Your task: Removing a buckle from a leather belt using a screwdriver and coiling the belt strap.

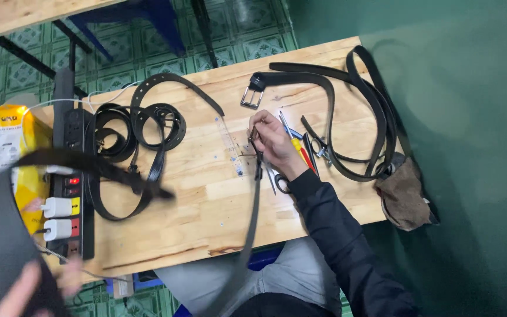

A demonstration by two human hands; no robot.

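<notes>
Head view looks straight down on a pale wooden worktable [206, 199] standing against a dark green wall, with green patterned floor tiles showing beyond its far edge. Draped over the right end of the table is a long black belt with a silver buckle [331, 100], looped several times. Toward the left lies a tangle of black perforated belts [142, 126], coiled and crossing one another. Along the left edge runs a black power strip [71, 176] with white plugs and a glowing red switch, and beside it sits a yellow package [4, 147].

A narrow black strap [254, 205] runs from the middle of the tabletop down over the near edge toward the person's lap. The right hand [274, 144], in a black sleeve, pinches the upper end of this strap against the wood, fingers closed on it. Just right of that hand lie scissors [277, 179], a red and yellow screwdriver [301, 154] and other small tools. A brown cloth [403, 194] hangs off the right corner.

At the lower left, blurred and close to the camera, the left hand [13, 293] grips a broad dark strap [7, 223] that arcs up across the power strip.
</notes>
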